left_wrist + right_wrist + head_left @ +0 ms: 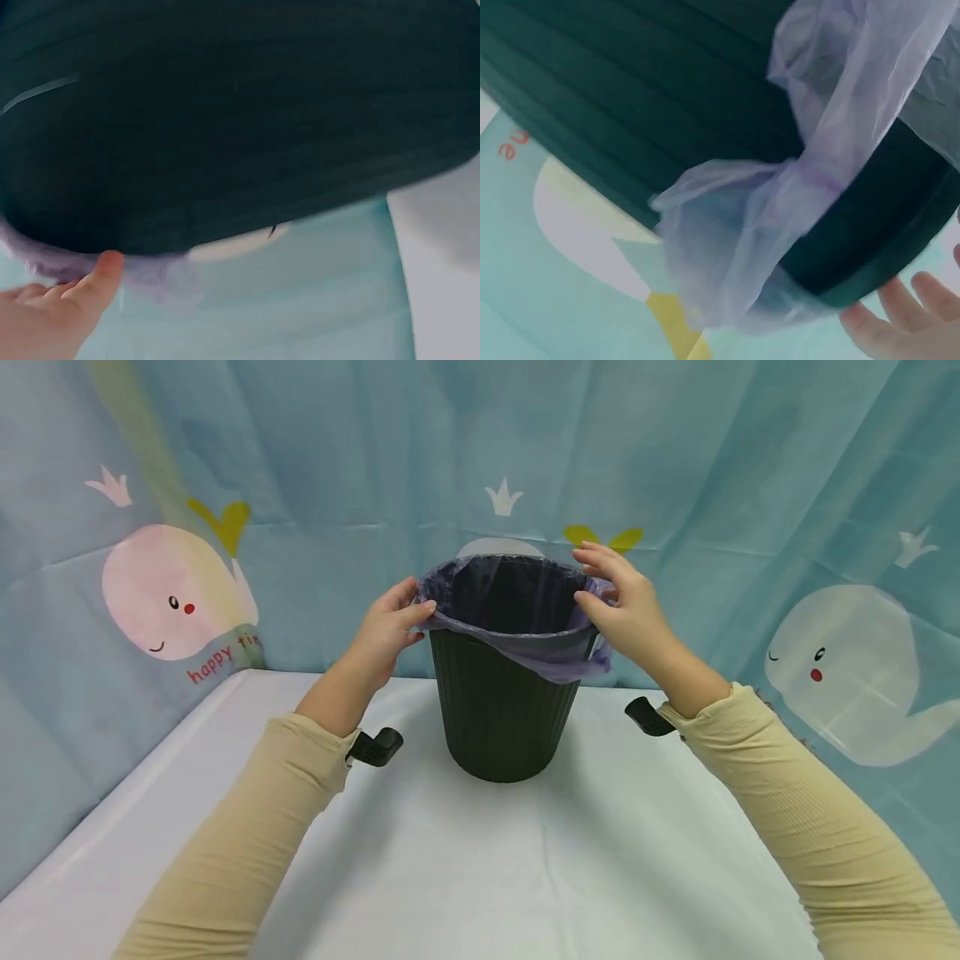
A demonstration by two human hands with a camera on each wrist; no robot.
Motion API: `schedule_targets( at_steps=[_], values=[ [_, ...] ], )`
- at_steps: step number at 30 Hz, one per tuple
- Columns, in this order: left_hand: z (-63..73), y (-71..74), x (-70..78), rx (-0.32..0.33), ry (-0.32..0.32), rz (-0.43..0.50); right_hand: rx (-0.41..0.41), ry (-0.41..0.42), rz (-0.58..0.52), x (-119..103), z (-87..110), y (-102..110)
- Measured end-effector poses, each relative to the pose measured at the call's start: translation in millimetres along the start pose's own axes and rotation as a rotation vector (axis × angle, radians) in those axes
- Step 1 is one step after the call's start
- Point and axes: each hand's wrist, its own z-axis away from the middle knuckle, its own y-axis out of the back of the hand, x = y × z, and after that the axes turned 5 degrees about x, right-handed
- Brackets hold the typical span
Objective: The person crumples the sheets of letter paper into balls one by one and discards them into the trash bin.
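Note:
A dark, ribbed trash bin (502, 710) stands upright near the back of the table, lined with a thin purple garbage bag (551, 664) folded outward over its rim. At the left of the rim my left hand (386, 631) holds the bag's edge, thumb on the near side and fingers beyond; in the left wrist view the thumb tip (110, 262) meets the rim. My right hand (626, 602) is at the right of the rim, fingers spread and raised. In the right wrist view its fingertips (892, 296) touch bare rim, while the bag hangs bunched beside it.
A white cloth (480, 868) covers the table. Close behind the bin hangs a blue curtain (360, 460) with printed whales, and it also runs along the left and right sides. Black wrist devices (378, 747) stick out from both sleeves.

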Motion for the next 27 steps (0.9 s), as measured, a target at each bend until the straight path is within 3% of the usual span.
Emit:
schedule_targets(
  at_steps=[4,9,15,17,22,27],
  values=[
    [7.2,12.6,-2.1,-0.011,-0.032,-0.092,0.023,0.027,0.038,3.2,12.9,9.0],
    [30.8,35.1,-12.7,0.008,-0.064,-0.233,0.010,0.046,0.124,12.4,34.4,30.2],
    [61.7,73.5,-36.0,0.077,-0.114,-0.536,-0.048,0.017,0.255,35.4,59.9,62.0],
    [69.1,88.3,-46.6,0.097,-0.139,-0.690,-0.099,-0.016,0.336,46.5,66.1,70.1],
    [79.5,122.4,-80.5,0.140,-0.173,-1.073,-0.264,-0.205,0.588,78.7,79.6,81.5],
    [83.1,149.8,-111.1,0.149,-0.114,-1.232,-0.374,-0.328,0.734,111.0,93.9,86.5]
  ],
)
